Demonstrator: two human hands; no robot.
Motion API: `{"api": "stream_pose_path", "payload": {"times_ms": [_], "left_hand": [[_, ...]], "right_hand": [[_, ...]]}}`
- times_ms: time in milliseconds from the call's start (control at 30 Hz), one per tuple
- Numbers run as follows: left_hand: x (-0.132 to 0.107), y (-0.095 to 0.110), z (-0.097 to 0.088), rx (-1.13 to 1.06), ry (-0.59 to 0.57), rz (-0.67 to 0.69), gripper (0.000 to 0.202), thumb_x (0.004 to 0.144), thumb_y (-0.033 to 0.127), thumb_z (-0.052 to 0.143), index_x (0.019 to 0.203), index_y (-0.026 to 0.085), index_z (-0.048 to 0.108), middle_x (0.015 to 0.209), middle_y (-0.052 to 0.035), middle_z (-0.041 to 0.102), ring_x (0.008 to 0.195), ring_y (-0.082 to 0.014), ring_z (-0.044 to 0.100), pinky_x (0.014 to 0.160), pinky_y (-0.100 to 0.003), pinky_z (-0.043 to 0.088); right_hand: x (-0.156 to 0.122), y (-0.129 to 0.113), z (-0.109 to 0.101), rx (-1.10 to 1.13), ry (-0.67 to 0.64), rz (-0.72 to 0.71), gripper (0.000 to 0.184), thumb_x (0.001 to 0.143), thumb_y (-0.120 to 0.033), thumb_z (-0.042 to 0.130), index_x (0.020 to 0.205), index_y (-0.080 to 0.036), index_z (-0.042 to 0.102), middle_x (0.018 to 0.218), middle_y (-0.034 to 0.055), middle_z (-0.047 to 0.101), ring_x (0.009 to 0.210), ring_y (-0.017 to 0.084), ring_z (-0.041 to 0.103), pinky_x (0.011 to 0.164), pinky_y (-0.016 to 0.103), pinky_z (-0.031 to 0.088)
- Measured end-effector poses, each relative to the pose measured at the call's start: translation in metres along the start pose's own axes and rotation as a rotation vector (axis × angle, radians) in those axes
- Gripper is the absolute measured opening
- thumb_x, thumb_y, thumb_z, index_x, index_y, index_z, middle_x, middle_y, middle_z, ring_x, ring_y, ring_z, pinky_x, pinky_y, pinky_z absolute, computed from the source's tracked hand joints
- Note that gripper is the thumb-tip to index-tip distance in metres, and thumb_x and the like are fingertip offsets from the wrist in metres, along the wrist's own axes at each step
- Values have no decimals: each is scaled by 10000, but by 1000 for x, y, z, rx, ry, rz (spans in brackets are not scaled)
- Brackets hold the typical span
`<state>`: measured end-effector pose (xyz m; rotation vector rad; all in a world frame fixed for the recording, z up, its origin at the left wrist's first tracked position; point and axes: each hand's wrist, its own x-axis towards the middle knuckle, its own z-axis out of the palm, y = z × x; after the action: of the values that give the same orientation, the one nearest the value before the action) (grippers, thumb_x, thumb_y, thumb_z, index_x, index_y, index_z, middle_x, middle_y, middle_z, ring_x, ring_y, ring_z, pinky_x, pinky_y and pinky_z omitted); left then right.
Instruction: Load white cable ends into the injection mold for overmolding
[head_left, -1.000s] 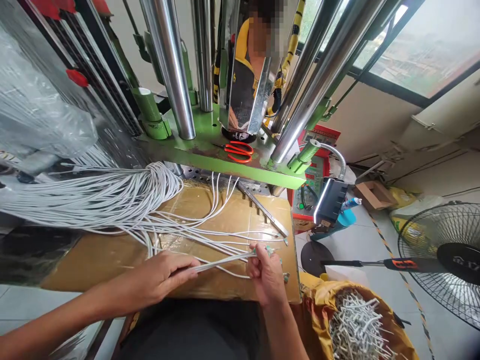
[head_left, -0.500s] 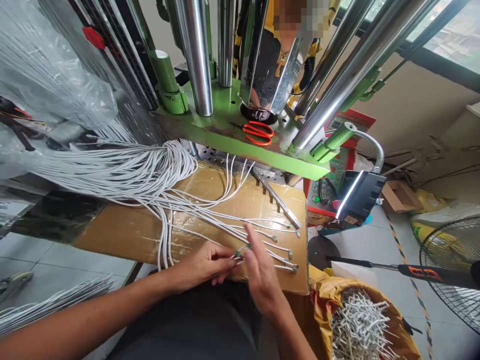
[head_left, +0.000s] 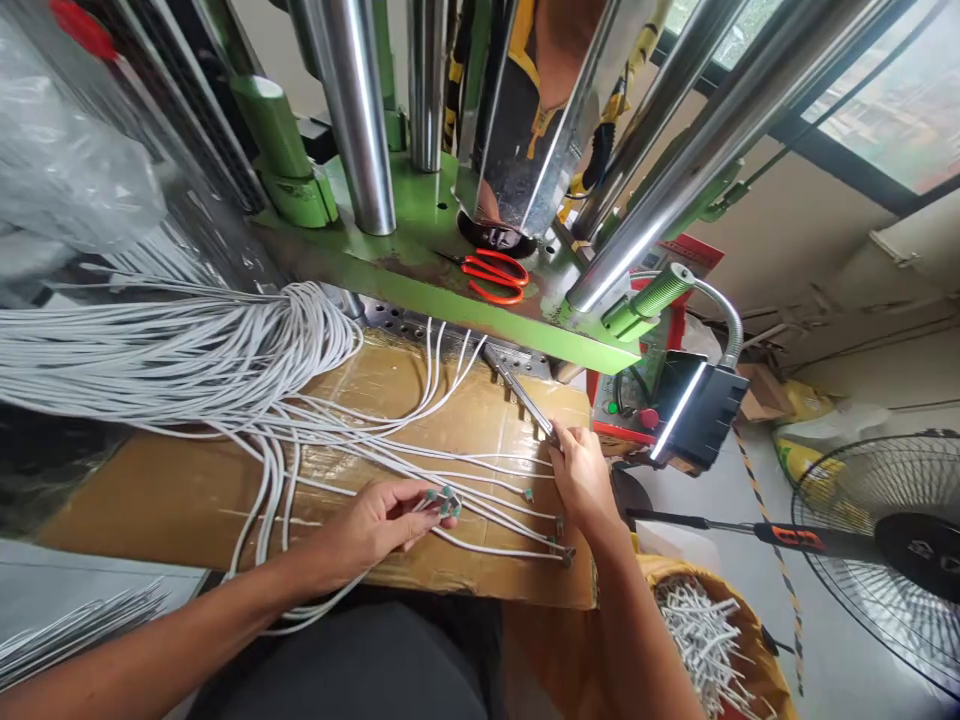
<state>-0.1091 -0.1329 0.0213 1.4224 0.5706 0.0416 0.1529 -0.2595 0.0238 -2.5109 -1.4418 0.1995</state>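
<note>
Head camera shows me, from afar, the left hand (head_left: 375, 525) pinching green-tipped cables (head_left: 448, 505) just above the cardboard (head_left: 487, 580), its forearm (head_left: 195, 615) slanting in from lower left; the right hand (head_left: 586, 475), wrist angled up and inward, is curled round the near end of the bar (head_left: 523, 395)

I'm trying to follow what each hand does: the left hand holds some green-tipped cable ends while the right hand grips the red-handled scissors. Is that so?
Not the scissors: the head view shows the right hand gripping the near end of the metal bar, while the red-handled scissors lie on the green plate. The left hand does hold green-tipped cable ends.
</note>
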Motion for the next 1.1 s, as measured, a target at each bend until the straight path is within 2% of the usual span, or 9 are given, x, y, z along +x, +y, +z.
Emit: {"api": "stream_pose_path", "payload": {"times_ms": [100, 167, 300, 367, 467, 533, 600, 900, 1100], "left_hand": [[6, 2, -5, 296, 53, 116, 239, 806, 362, 607, 882, 168, 725, 863, -43, 724, 787, -188, 630, 707, -257, 488], [10, 2, -8, 446, 85, 219, 226, 811, 304, 581, 916, 183, 740, 918, -47, 747, 850, -210, 664, 776, -279, 509], [20, 2, -10, 566, 98, 465, 255, 851, 227, 517, 966, 194, 742, 979, -47, 754, 902, -205, 699, 838, -280, 529], [24, 2, -7, 603, 83, 580, 269, 867, 181, 494, 992, 184, 733, 975, -53, 755, 904, -191, 703, 843, -268, 531], [27, 2, 0, 646, 26, 724, 286, 884, 127, 467, 1031, 165, 709, 984, -71, 749, 916, -176, 698, 843, -249, 527], [27, 2, 5, 669, -11, 765, 286, 895, 115, 452, 1043, 143, 694, 994, -90, 743, 919, -176, 694, 842, -249, 527], [28, 1, 8, 680, -33, 777, 283, 905, 115, 437, 1042, 123, 685, 996, -109, 739, 914, -183, 693, 835, -257, 529], [32, -7, 13, 742, -38, 816, 321, 861, 64, 439, 1092, 156, 642, 1040, -91, 724, 966, -185, 675, 867, -280, 528], [33, -8, 13, 809, -59, 869, 372, 836, 22, 445, 1143, 164, 601, 1076, -85, 712, 989, -186, 666, 866, -283, 530]], "right_hand": [[0, -7, -10, 13, -27, 34, 282, 852, -135, 447, 1067, -172, 626, 952, 107, 595, 955, 249, 527, 829, 344, 435], [-4, -15, -15, 46, -42, 78, 228, 846, -133, 444, 986, -167, 621, 897, 108, 607, 870, 240, 558, 756, 328, 434], [-26, -40, -11, 230, -102, 82, 231, 851, -171, 449, 1041, -177, 580, 731, 33, 628, 625, 183, 570, 597, 277, 434], [-40, -56, -1, 344, -121, 31, 266, 876, -195, 422, 1105, -181, 559, 815, 25, 666, 696, 175, 606, 652, 266, 477], [-59, -75, 18, 593, -73, 55, 354, 905, -213, 380, 1228, -177, 521, 1086, 61, 672, 1004, 184, 619, 861, 281, 494], [-66, -81, 29, 744, -36, 122, 435, 904, -231, 401, 1332, -177, 463, 1249, 80, 613, 1186, 194, 547, 981, 304, 450], [-70, -84, 35, 802, -33, 160, 503, 906, -243, 418, 1404, -182, 400, 1339, 81, 557, 1269, 194, 486, 1039, 315, 411], [-71, -82, 40, 837, 2, 168, 549, 909, -223, 422, 1452, -173, 356, 1412, 92, 501, 1315, 207, 446, 1058, 344, 408], [-72, -81, 40, 897, -50, 213, 571, 912, -240, 410, 1467, -139, 320, 1446, 112, 455, 1319, 202, 437, 1120, 369, 326]]}}
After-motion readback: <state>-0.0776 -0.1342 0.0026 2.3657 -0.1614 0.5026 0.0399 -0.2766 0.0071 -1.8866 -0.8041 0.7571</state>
